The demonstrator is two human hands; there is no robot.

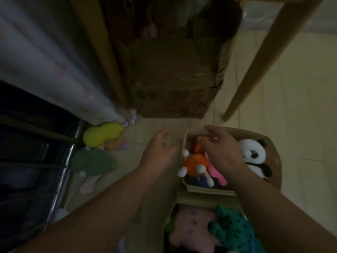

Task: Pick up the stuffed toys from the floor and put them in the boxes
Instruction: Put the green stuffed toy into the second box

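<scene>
Stuffed toys sit partly in 2 cardboard boxes, partly on the tiled floor (291, 106). Far box (275, 157), open top, plain brown card: fuzzy orange toy (193, 161) w/ white pom-pom tips, bright pink toy (217, 171) beside it, black & white panda (253, 152) against the R wall, a small blue-bodied doll (198, 179) low in the near corner. Near box (153, 221): pale pink plush (191, 225) w/ stitched face, teal plush (235, 232) w/ dark spots.

On the floor at L, by the curtain (45, 70): smooth yellow-green peanut-shaped plush (102, 135), flat round dark green plush (91, 162) just below it, tiny purple-white toy (133, 118) farther back.

Left hand (160, 152) is just outside the far box's L wall, fingers loosely apart, holding nothing. Right hand (220, 148) hovers over the far box above the orange toy, fingers spread & relaxed, blurred at the tips, apparently empty
</scene>
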